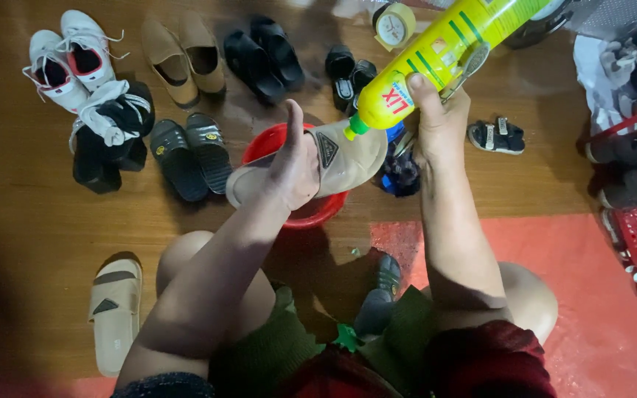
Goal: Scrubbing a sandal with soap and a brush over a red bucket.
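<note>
Beige slide sandal [340,158], smooth moulded foam with a broad strap, sits over the round red plastic basin [311,214]; our left hand [294,166] is closed around it. Our right hand [436,121] is clamped on a glossy yellow bottle [444,51], tilted nozzle-down at the sandal. Black sandals [189,155] and white sneakers [64,59] lie around on the wooden floor [31,214].

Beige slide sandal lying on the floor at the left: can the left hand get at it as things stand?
Probably not yet: the left hand is holding the other beige sandal over the red basin. The sandal on the floor lies uncovered.
</note>
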